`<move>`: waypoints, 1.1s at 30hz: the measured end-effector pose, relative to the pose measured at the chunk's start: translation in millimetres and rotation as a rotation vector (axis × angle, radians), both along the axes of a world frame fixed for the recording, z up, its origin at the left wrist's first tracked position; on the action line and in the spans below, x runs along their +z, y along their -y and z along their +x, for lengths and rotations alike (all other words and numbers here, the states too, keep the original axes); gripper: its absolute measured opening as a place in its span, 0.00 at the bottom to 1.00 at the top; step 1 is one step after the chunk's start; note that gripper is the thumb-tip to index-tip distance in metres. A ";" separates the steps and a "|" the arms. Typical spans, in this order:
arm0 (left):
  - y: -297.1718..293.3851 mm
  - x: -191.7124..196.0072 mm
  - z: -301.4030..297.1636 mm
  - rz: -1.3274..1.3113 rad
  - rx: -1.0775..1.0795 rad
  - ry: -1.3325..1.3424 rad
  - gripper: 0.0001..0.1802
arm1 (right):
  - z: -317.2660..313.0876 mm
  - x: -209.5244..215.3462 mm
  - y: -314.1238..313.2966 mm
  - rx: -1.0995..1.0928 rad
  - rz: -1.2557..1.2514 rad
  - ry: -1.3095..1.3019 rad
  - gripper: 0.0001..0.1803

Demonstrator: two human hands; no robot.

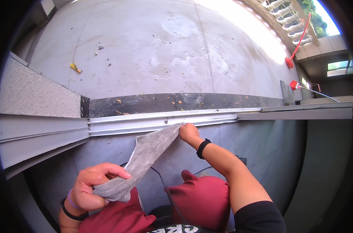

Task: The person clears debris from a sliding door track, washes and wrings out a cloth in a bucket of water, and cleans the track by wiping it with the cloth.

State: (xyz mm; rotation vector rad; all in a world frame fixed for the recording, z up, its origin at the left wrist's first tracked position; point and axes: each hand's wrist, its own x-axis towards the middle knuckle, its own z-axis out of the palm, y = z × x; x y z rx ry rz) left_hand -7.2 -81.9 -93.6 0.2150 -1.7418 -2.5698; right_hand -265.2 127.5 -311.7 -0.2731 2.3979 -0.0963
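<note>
A grey cloth (151,149) is stretched slantwise between my two hands. My left hand (94,183), low at the left over my knee, is closed round the cloth's near end. Farther up, my right hand (189,133) grips the far end in a closed fist. That fist is beside the near edge of a white sliding-door track (145,121), and the cloth's far end overlaps the track's near rail. Whether the cloth touches the rail I cannot tell. The fingertips of my right hand are hidden.
Beyond the track runs a dark sill strip (153,103) with bits of debris. The dusty tiled floor (137,58) holds a yellow scrap (76,68). Door panels (297,114) stand at the right, near a red-handled broom (300,40) and a dustpan (287,92). A dark cable (163,178) passes between my knees.
</note>
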 end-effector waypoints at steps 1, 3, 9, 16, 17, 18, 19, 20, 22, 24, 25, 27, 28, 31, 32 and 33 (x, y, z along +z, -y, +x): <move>1.2 -0.2 1.9 -0.011 -0.010 -0.001 0.13 | 1.0 1.0 0.5 0.018 -0.016 0.006 0.23; 0.1 5.0 0.8 0.021 0.021 0.007 0.13 | 3.3 -1.7 5.4 0.058 -0.001 0.008 0.23; 3.0 3.1 4.7 0.078 0.091 0.031 0.12 | 8.0 -6.1 5.5 0.081 -0.016 -0.017 0.25; -2.3 9.8 -9.0 0.397 0.315 0.034 0.17 | 2.8 -6.5 -0.1 0.126 -0.064 -0.026 0.25; -2.9 12.5 -11.5 0.472 0.348 0.037 0.20 | 0.8 -7.1 0.1 0.126 -0.067 -0.023 0.25; -3.6 10.0 -13.9 0.490 0.325 -0.018 0.24 | -3.5 -8.0 -0.8 0.172 -0.081 -0.014 0.25; -3.3 8.8 -17.4 0.486 0.329 -0.015 0.24 | -7.4 -9.7 -3.2 0.218 -0.094 -0.005 0.24; -3.4 5.4 -24.6 0.477 0.307 -0.007 0.25 | -17.3 -18.7 -14.1 0.291 -0.092 -0.044 0.22; -4.5 4.3 -33.7 0.427 0.301 0.053 0.23 | -35.0 -21.6 -24.4 0.377 -0.103 -0.021 0.21; -5.9 -8.7 -34.4 0.455 0.347 0.068 0.26 | -44.7 -19.8 -27.2 0.468 -0.121 0.015 0.19; -6.7 -12.4 -33.3 0.488 0.384 0.078 0.30 | -47.1 -17.8 -27.3 0.478 -0.128 0.007 0.17; -11.5 -12.3 -33.5 0.494 0.388 0.188 0.30 | -58.6 -9.9 -31.7 0.488 -0.131 0.001 0.14; -15.0 -18.0 -30.9 0.502 0.309 0.224 0.29 | -66.5 -5.5 -35.2 0.418 -0.148 -0.082 0.13; -16.1 -19.5 -28.3 0.430 0.140 0.317 0.27 | -57.6 8.6 -25.8 0.397 -0.339 -0.161 0.13; -18.1 -20.5 -27.6 0.420 0.069 0.228 0.25 | -51.1 11.4 -19.4 0.452 -0.509 -0.178 0.15; -20.9 -22.9 -31.1 0.414 -0.006 0.136 0.23 | -45.7 8.7 -14.9 0.536 -0.542 -0.181 0.19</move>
